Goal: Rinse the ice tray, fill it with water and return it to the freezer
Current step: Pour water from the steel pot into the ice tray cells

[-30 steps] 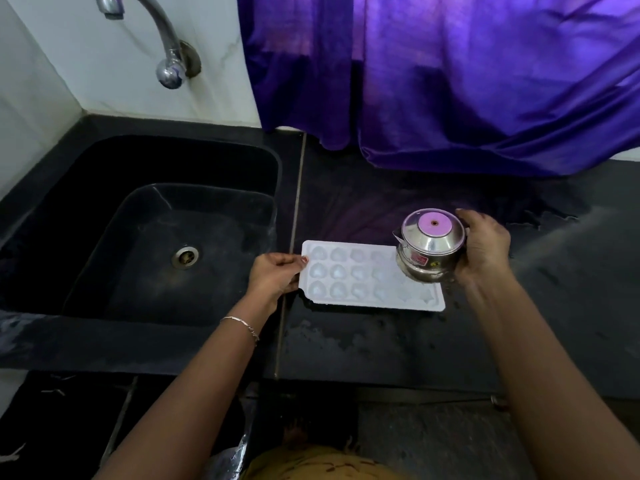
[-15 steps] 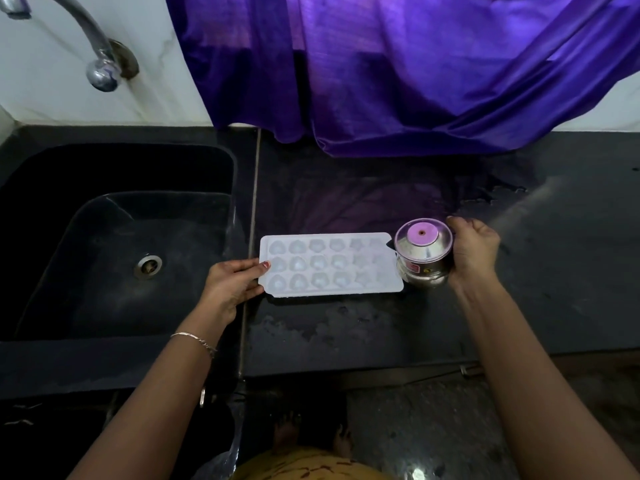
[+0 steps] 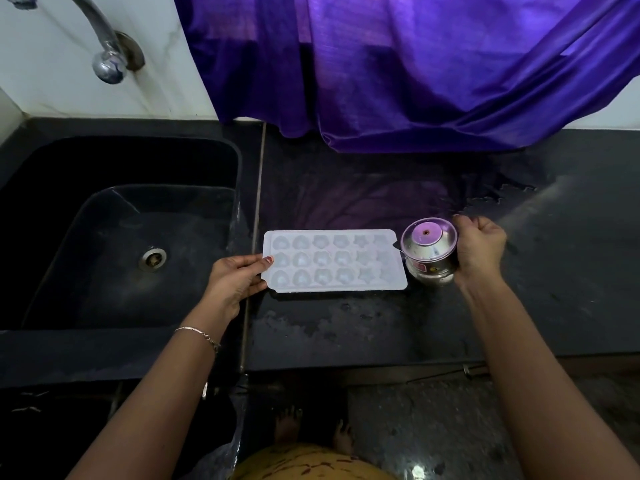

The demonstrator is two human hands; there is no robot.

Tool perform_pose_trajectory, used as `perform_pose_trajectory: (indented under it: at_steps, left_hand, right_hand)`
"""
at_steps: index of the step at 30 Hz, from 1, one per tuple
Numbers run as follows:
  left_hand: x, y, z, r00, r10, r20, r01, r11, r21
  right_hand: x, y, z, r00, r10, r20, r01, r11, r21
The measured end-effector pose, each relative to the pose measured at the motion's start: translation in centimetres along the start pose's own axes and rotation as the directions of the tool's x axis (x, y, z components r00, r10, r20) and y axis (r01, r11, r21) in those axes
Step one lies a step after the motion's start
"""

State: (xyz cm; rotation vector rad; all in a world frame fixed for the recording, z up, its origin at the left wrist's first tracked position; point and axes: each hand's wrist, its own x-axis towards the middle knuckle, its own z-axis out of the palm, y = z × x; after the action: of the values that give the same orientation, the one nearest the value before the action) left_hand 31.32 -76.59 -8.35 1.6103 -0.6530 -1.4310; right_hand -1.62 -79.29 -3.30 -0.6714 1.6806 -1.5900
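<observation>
Left hand [image 3: 235,282] on tray [image 3: 333,287]; right [image 3: 479,249] seemingly round pot [image 3: 428,251]

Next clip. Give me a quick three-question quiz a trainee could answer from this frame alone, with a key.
1. True or false: the ice tray lies flat on the counter, right of the sink.
2. Which hand grips the steel pot? A) left B) right C) neither
3. Fill in: the tray has ___ rows of moulds.

Key: 1 true; 2 B, the right hand; 3 three.
</observation>
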Motion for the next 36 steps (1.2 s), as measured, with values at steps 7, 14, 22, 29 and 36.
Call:
perform_pose_trajectory:
  at_steps: [7,14,22,29,36]
  left_hand:
    - [-0.14,0.01,0.12,1.0,0.005,0.005,-0.005,1.0,-0.01]
    - [-0.13,-0.06,0.08,1.0,-0.001,0.005,0.001,1.0,-0.028]
    - [0.05,-0.13,0.15,1.0,-0.006,-0.001,0.006,1.0,-0.03]
    - [0.17,-0.19,-0.03,1.0,-0.014,-0.003,0.014,1.0,-0.011]
    - [0.15,-0.25,-0.04,1.0,-0.004,0.01,0.005,1.0,-0.016]
  right_hand:
    - [-0.1,-0.16,0.29,0.998,-0.061,-0.001,0.061,0.998,-0.02]
    - [-0.23,-0.36,0.24,0.996,-0.086,-0.002,0.086,0.995,-0.049]
    - [-0.41,-0.49,0.2,0.997,-0.075,-0.002,0.074,0.994,-0.084]
    - [-0.65,-0.68,0.18,0.997,-0.079,-0.011,0.077,0.993,-0.091]
    - [-0.69,-0.76,0.27,0.997,-0.07,-0.011,0.069,0.994,-0.082]
